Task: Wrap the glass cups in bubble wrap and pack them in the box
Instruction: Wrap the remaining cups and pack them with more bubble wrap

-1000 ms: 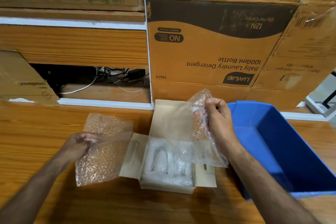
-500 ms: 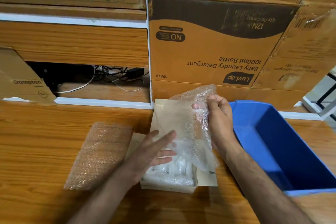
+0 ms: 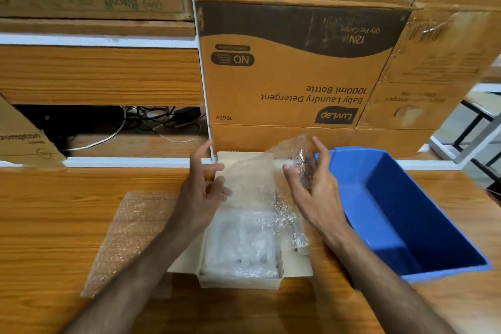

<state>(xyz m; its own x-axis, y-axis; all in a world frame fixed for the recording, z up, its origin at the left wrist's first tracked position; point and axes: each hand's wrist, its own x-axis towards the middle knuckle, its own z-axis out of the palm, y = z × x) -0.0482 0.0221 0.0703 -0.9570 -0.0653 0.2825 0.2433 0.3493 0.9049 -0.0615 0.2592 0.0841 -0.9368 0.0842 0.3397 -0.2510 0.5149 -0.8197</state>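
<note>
Clear crinkled bubble wrap (image 3: pixel 260 184), above open box (image 3: pixel 244 283)

A deep blue plastic bin (image 3: pixel 406 214) sits on an orange-brown wood-grain table (image 3: pixel 54 225), beside a pale cream cardboard box (image 3: pixel 238 283), clear dimpled bubble wrap sheets (image 3: pixel 130 236), and a tan carton with a dark brown wavy band (image 3: pixel 292 73).

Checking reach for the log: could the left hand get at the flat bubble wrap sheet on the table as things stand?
Probably yes. The left hand holds nothing, and the flat bubble wrap sheet lies uncovered on the table beside that forearm, nothing between.
</note>
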